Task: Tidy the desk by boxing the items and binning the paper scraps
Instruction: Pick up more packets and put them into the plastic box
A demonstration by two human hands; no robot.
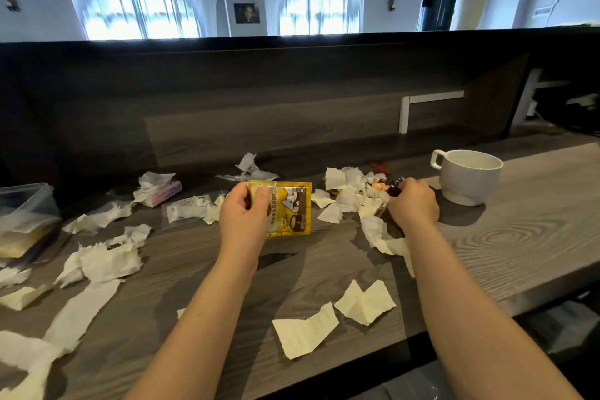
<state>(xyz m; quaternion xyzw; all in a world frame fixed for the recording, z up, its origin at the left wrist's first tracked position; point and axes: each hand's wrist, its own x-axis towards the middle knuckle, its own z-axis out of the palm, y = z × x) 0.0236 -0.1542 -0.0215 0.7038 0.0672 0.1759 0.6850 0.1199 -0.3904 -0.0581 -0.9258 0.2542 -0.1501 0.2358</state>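
Observation:
My left hand (243, 216) holds a yellow snack packet (292, 208) with a cat picture, lifted just above the middle of the desk. My right hand (413, 203) is closed around a small dark object (395, 188) among paper scraps, beside a small figurine (378, 186). Torn white paper scraps (107, 261) lie all over the grey wooden desk (519, 237). A clear plastic box (26, 217) with things inside stands at the far left edge. A pink tissue pack (164, 193) lies behind the scraps on the left.
A white mug (467, 177) stands just right of my right hand. A dark raised back panel (259, 101) runs along the rear of the desk. Two larger paper pieces (363, 302) lie near the front edge. A small red item (380, 166) sits behind the scrap pile.

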